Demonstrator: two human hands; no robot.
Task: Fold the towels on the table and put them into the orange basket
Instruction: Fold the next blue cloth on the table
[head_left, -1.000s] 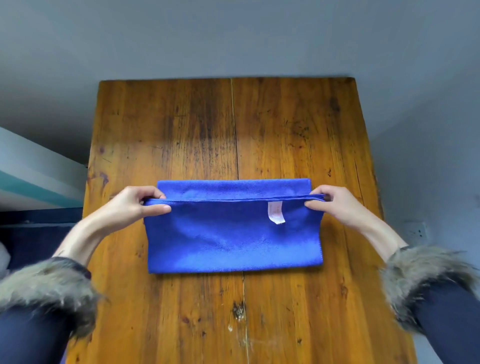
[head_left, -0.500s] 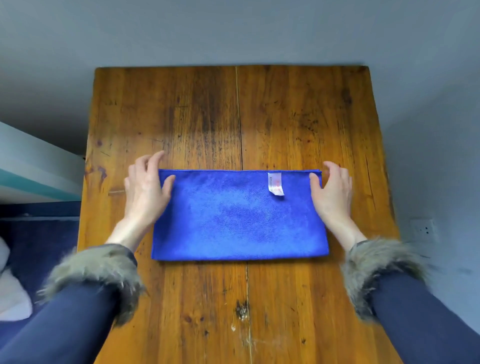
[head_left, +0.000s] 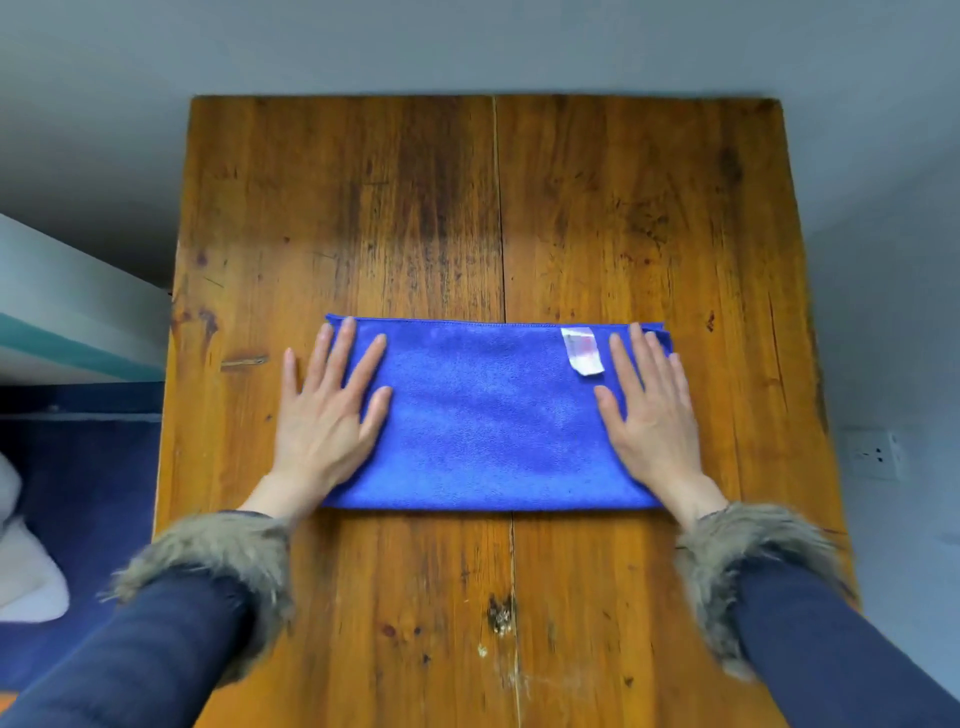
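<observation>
On the wooden table (head_left: 623, 208), near its middle, a blue towel (head_left: 488, 415) is laid flat, folded into a wide rectangle with the long edges running left to right. A white label (head_left: 582, 351) is seen on the towel's top face near the far right corner, lying flat and slightly tilted.

Left hand (head_left: 327, 415) is laid flat, palm down, on the towel's left end; fingers are straight and spread, with the outer fingers overhanging onto the wood. Right hand (head_left: 649, 410) is laid flat, palm down, on the towel's right end, fingers straight and close together, pointing away from the body, just right of the label. Nothing is gripped by either hand; both are pressed on the cloth, well apart from each other.

Dark sleeves with fur cuffs (head_left: 223, 561) are seen at both wrists. A wall socket (head_left: 875, 454) is visible to the right of the table. The orange basket cannot be made out in this view. Slight motion blur is noted on the arms.
</observation>
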